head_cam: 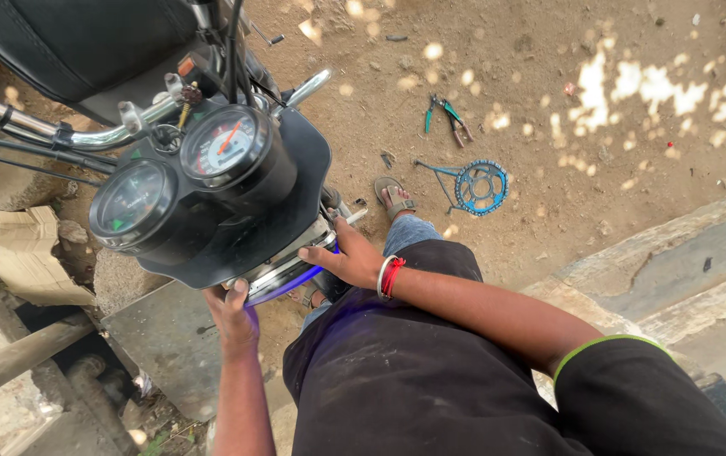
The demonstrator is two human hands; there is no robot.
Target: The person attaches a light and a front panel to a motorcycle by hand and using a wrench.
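A motorcycle's front end fills the upper left: two round gauges (181,173) in a black housing, chrome handlebar (42,127) and black tank behind. Beneath the black cowl sits the headlight (283,272) with a chrome rim and a blue-tinted glow. My left hand (232,311) grips the lower left of the headlight rim from below. My right hand (348,256), with a silver bangle and red thread at the wrist, holds the headlight's right side, fingers curled over the rim.
On the dirt ground lie a blue chain sprocket with a crank arm (474,186) and green-handled pliers (446,116). My sandalled foot (394,198) stands below the bike. Concrete slabs (675,262) run at the right; stone blocks and pipes (25,355) at the left.
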